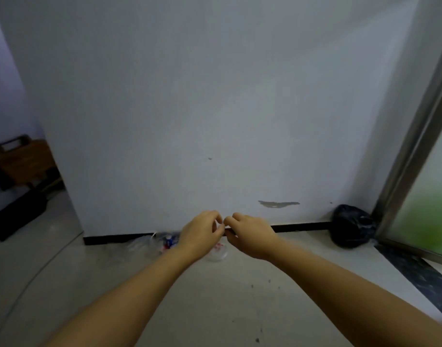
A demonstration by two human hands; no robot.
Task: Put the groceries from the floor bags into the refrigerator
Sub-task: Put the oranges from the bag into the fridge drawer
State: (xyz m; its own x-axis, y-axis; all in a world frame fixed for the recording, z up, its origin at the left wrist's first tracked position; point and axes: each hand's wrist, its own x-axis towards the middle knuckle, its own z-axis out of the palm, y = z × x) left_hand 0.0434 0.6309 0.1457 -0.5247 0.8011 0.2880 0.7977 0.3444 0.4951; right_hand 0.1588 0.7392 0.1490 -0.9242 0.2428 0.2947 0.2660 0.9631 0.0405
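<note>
Both forearms were stretched forward and low over the pale floor (pixel 214 309), toward the foot of a white wall (pixel 214 108). The left hand (pixel 201 234) and the right hand (pixel 250 236) were brought together until their fingertips nearly met. The fingers of both were curled, and a thin whitish bit of plastic appeared to be pinched between them, though blur prevented the grip from being made out with certainty.

Directly beneath and just left of the hands, a clear plastic bag (pixel 144 244) was seen lying on the floor against the black skirting strip (pixel 302 226), with red, white and blue packaging (pixel 168 241) showing through it. A clear round lid or container (pixel 218 255) was partly hidden under the hands.

Farther right, a tied black plastic bag (pixel 351 226) was wedged in the corner where the wall met a metal door frame (pixel 412 151) with frosted glass (pixel 430 209). A dark patterned threshold strip (pixel 415 274) was run along that frame.

To the left, the wall ended at a vertical edge, beyond which floor opened toward a wooden chair (pixel 22 161). Open floor was left in the foreground between and beside the arms.
</note>
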